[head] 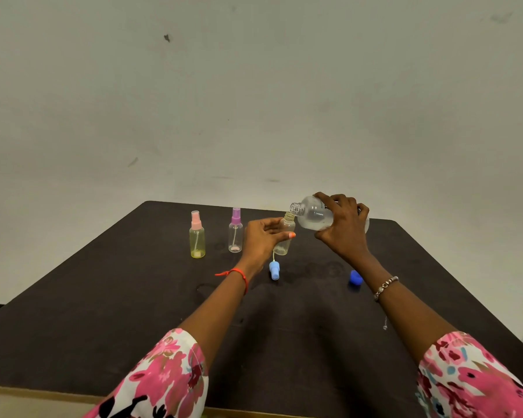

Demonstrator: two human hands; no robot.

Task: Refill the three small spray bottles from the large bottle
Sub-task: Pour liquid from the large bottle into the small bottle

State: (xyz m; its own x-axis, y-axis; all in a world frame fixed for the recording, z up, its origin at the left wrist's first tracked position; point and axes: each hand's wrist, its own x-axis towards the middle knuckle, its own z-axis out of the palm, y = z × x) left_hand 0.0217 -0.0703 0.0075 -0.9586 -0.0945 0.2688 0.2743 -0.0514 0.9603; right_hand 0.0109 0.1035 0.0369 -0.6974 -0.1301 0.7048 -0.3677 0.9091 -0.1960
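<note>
Dark tabletop (103,312) with open room at the front and left. Large bottle (313,215) is in the air, near-horizontal, neck pointing left, mouth just above the uncapped small bottle (288,225) — right hand (344,227) fingers clamped over its body from above. Left hand (260,239) fingers wrap round the small bottle, which is upright. Pink-capped bottle (197,236) and purple-capped bottle (235,233) stand to the left, toward the far edge. Blue spray head (274,270) and blue cap (355,277) lie nearer.

White sleeves are printed with pink and dark red flowers; the left sleeve (169,375) carries black marks, the right sleeve (471,372) blue flecks. Behind the fingers (269,223) of the left hand (260,242) a red thread (239,273) rings the wrist; behind those of the right hand (346,233), a silvery beaded bracelet (385,287). The left thumbnail (292,235) is painted orange.
</note>
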